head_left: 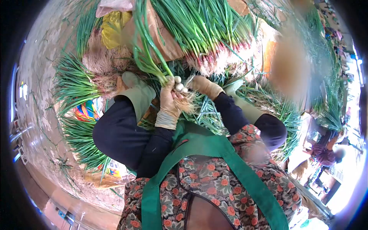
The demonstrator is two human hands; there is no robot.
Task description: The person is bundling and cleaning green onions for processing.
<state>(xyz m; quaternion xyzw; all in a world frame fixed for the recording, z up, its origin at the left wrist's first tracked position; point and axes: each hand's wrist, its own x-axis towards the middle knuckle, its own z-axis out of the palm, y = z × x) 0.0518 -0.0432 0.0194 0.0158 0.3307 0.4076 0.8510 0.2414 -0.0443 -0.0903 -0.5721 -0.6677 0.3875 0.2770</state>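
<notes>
My left hand (168,101), in a tan glove, is closed around a few spring onions (156,69). Their long green leaves point up and away from me, while white bulbs and stringy roots stick out on the right side of the fist. Close to those bulbs is my right hand (207,86), also gloved, its fingers pinched together. A thin pale strip shows at its fingertips, too small to name. Just beyond both hands lies a large pile of spring onions (203,30) with reddish stems and pale roots turned toward me.
Bundles of spring onions (76,78) lie on the ground at left, near a yellow plastic bag (114,28). Brown sacking (163,36) is under the big pile. Loose leaves (209,115) cover the ground between my legs. Other people (326,153) sit at far right; a blur obscures the upper right.
</notes>
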